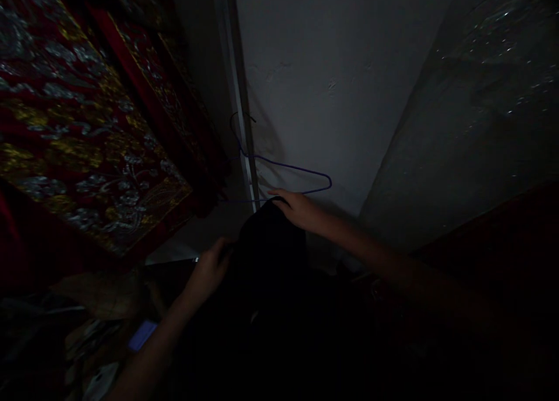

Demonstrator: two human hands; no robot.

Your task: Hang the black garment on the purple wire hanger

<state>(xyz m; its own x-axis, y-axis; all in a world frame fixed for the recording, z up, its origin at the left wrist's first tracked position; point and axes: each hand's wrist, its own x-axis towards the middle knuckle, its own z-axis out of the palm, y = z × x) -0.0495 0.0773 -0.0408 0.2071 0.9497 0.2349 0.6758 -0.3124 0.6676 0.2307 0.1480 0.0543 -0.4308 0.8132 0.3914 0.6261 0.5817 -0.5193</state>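
Observation:
A thin blue-purple clothes hanger (301, 168) hangs by its hook at a narrow metal strip (238, 69) on the wall. Just below it is a black garment (271, 249), its details lost in the darkness. My right hand (297, 208) pinches the garment's top edge between thumb and fingers, close to the hanger's lower bar. Lower and to the left, my left hand (212, 267) is closed on the garment's left side, its fingertips partly hidden by the dark cloth. Whether the cloth touches the hanger, I cannot tell.
Red cloth with gold and silver embroidery (78, 116) hangs at the left. A clear, shiny plastic sheet (471, 104) covers the right side by the grey wall (332, 57). Dim clutter lies at the lower left, with a small bluish rectangular object (142, 335).

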